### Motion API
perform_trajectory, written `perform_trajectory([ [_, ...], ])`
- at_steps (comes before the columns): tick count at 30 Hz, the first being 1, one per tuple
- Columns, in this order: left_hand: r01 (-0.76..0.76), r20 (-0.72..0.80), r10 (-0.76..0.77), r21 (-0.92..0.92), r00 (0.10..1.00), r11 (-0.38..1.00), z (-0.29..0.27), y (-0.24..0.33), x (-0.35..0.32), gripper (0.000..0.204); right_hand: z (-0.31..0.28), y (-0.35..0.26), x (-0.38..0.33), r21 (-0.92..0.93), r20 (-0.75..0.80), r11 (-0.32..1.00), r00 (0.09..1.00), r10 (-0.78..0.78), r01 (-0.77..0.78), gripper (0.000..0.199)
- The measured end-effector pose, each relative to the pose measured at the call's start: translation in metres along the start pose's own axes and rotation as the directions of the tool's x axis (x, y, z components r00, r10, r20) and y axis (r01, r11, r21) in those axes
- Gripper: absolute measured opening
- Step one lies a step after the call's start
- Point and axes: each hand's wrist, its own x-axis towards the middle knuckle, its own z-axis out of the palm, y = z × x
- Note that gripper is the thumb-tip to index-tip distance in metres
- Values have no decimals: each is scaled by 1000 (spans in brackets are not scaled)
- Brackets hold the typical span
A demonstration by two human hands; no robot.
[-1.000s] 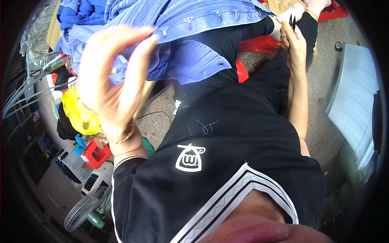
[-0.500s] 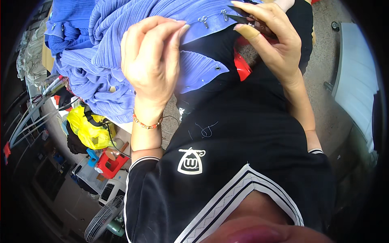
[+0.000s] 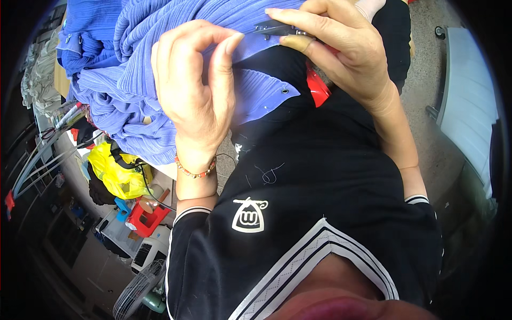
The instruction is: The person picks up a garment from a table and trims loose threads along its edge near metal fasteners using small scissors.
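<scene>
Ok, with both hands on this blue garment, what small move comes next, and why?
Probably close the small tool in the right hand along the edge of the blue garment, since the left hand pinches that edge taut right beside it.

Ahead: my left hand (image 3: 194,101) and right hand (image 3: 346,53) crowd together on the blue ribbed garment (image 3: 133,64), no gap between | Left: yellow bag (image 3: 120,173), red box (image 3: 144,218) and fan (image 3: 141,288) clutter the floor | Right: bare concrete floor (image 3: 426,106) beside the white panel (image 3: 466,106), passable.
</scene>
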Motion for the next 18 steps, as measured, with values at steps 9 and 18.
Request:
perform_trajectory([
  [9,27,16,-26,-21,1000,999,1,8,2,11,0,3,-1,31,-46,999,999,-12,13,30],
  [18,-212,425,304,-252,853,944,-23,28,24,11,30,82,-23,780,-519,421,855,21,463,32],
])
